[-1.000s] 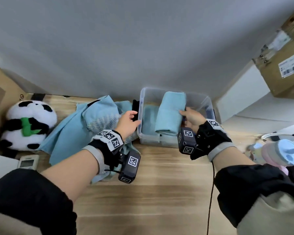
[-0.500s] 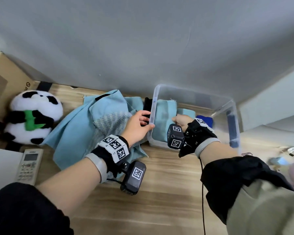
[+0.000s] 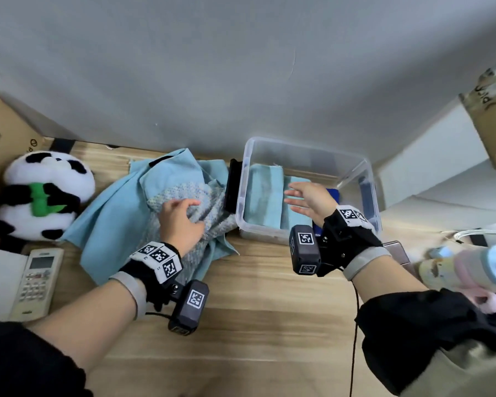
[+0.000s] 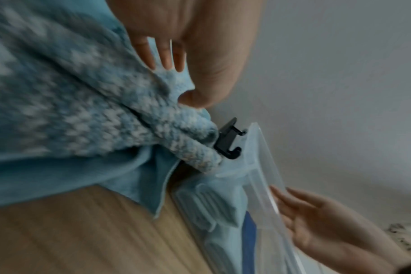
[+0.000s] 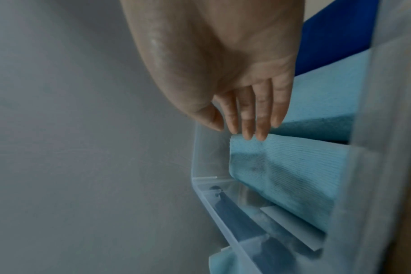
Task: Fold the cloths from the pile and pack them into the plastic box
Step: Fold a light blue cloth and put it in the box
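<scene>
A clear plastic box (image 3: 304, 144) stands on the wooden table by the wall. Inside lie folded light blue cloths (image 3: 265, 193) (image 5: 289, 170) and a dark blue cloth (image 3: 333, 193) (image 5: 336, 39). My right hand (image 3: 291, 200) (image 5: 246, 126) hovers over them with straight, spread fingers and holds nothing. Left of the box lies the pile: a smooth light blue cloth (image 3: 118, 207) with a blue-white knitted cloth (image 3: 184, 193) (image 4: 87, 115) on top. My left hand (image 3: 181, 216) (image 4: 176, 83) is on the knitted cloth and pinches a fold of it between thumb and fingers.
A black latch (image 3: 231, 190) hangs on the box's left wall, against the pile. A panda plush (image 3: 40, 193), a remote (image 3: 36, 282) and a cardboard box (image 3: 0, 133) stand at the left. Pink and white items (image 3: 470, 267) lie at the right edge.
My left hand left the box's left rim and moved onto the knitted cloth. My right hand let go of the folded cloth now in the box and opened above it.
</scene>
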`<state>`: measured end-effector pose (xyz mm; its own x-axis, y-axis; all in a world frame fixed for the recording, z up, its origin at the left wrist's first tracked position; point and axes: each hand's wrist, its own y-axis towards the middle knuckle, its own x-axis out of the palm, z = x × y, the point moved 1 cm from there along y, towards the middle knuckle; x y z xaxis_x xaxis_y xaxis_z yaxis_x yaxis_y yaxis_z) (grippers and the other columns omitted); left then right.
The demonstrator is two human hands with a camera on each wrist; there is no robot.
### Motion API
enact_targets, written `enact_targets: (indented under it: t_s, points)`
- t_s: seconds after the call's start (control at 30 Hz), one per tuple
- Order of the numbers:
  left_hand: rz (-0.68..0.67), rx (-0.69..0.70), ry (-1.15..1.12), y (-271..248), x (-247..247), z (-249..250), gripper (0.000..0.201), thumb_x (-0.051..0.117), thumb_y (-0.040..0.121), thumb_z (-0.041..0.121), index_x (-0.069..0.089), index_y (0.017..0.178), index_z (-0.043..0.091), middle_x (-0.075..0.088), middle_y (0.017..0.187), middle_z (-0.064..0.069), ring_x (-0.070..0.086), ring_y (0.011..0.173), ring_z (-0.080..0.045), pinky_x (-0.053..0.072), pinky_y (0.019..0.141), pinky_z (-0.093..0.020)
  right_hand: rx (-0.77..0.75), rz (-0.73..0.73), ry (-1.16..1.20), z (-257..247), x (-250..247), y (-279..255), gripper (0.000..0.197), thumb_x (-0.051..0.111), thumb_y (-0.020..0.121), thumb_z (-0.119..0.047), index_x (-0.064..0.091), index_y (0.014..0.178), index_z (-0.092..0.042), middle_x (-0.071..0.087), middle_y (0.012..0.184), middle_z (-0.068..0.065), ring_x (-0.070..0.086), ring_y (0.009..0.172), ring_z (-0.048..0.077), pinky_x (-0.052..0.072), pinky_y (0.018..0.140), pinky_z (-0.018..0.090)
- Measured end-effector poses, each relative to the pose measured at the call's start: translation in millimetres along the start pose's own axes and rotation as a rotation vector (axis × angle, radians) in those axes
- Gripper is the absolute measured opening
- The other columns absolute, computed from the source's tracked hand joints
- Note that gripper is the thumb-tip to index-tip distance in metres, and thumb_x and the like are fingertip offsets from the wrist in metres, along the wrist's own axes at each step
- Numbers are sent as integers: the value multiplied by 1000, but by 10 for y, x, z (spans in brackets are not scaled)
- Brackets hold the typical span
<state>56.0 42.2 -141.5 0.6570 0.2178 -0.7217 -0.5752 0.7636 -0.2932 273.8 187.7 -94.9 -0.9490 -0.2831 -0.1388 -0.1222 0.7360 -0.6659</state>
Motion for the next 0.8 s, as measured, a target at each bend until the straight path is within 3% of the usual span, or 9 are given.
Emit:
enact_targets:
  t_s: [0.1,0.2,0.33,0.43,0.53,0.67,0.8]
  points:
    - [-170,24,218,-100,-12,-174,67,70,74,20,43,134,33,21,147,-10,18,137,-32,25,110,-44,-71,-44,-11,29,46,-269,15,49,95,-18,54,107,-12,62,81,0,60,70,13,45,66,21]
    - [-219,26,350,-185,-5,-263,77,74,72,31,35,138,34,26,145,-13,26,133,-35,32,108,-46,-158,-104,-52,63,134,-570,13,48,95,-15,57,102,-9,62,81,2,57,66,13,43,61,20]
    - [-50,60,267,-211,-118,-326,30,64,81,19,59,110,19,61,115,-17,56,105,-34,45,94,-42,-202,-347,-233,202,311,-886,22,43,98,-17,62,87,-13,65,81,2,57,64,12,40,56,20]
    - [25,-24,48,-212,-300,-298,24,53,86,10,55,110,9,62,112,-18,57,101,-36,43,83,-36,-131,-493,-333,391,470,-959,23,44,98,-19,63,87,-14,66,82,1,59,65,11,43,58,19]
    - [143,-99,-146,-218,-523,-244,31,48,90,10,46,120,4,58,116,-20,55,103,-38,42,83,-37,-47,-454,-406,588,650,-915,19,46,97,-19,63,89,-13,64,81,1,58,66,10,44,57,16]
    - [299,-68,-361,-190,-786,-273,26,40,91,11,37,116,9,56,109,-22,57,90,-39,46,73,-43,41,-360,-431,814,901,-784,15,48,95,-15,57,104,-7,58,82,3,54,62,11,43,54,18]
    - [325,-65,-418,-213,-936,-328,27,34,92,6,37,119,9,48,94,-12,46,73,-25,34,64,-34,86,-223,-408,948,1126,-620,40,56,91,-19,44,128,-6,54,100,9,56,79,19,49,58,25]
